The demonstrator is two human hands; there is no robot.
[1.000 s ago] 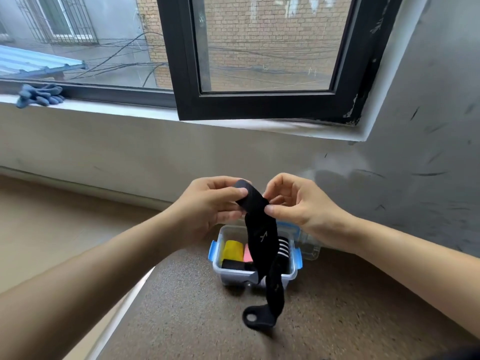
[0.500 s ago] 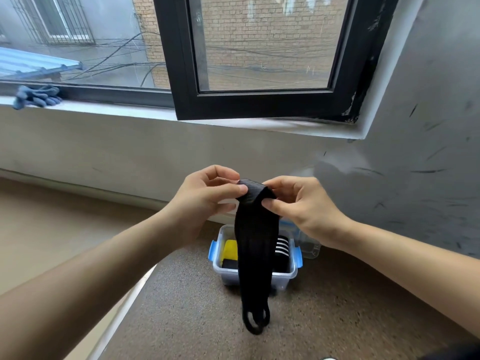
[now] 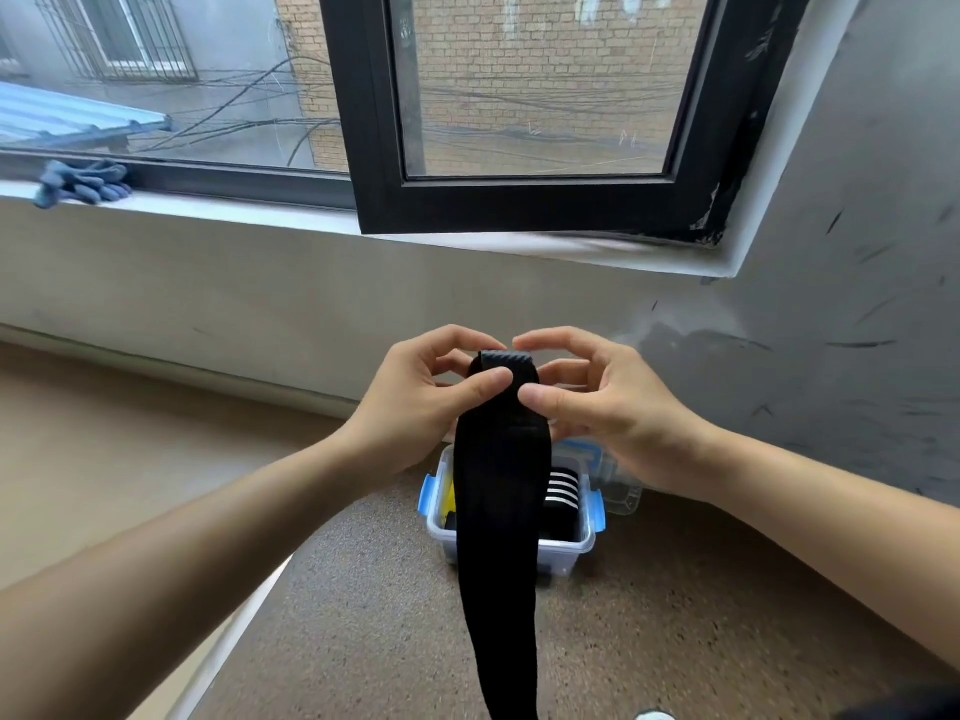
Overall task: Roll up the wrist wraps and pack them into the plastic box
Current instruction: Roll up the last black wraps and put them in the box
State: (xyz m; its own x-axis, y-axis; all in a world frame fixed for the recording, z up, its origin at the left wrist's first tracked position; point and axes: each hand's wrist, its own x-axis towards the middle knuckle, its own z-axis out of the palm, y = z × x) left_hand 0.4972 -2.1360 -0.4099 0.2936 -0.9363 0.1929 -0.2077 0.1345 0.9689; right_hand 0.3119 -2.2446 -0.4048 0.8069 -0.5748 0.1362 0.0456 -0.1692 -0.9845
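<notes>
Both hands pinch the top end of a black wrist wrap (image 3: 501,511) in the air, left hand (image 3: 415,407) and right hand (image 3: 608,413) side by side. The wrap hangs straight down, long axis vertical, before the open plastic box (image 3: 574,550) at the tabletop's (image 3: 675,641) far edge.

The wrist wrap (image 3: 501,511) is black woven cloth, matt, with a fine ribbed weave at its folded top. The plastic box (image 3: 565,557) is clear and glossy, its clips (image 3: 598,511) smooth blue plastic. The desk (image 3: 675,626) looks rough, speckled brown. The wall (image 3: 857,356) is matt grey plaster, scuffed
</notes>
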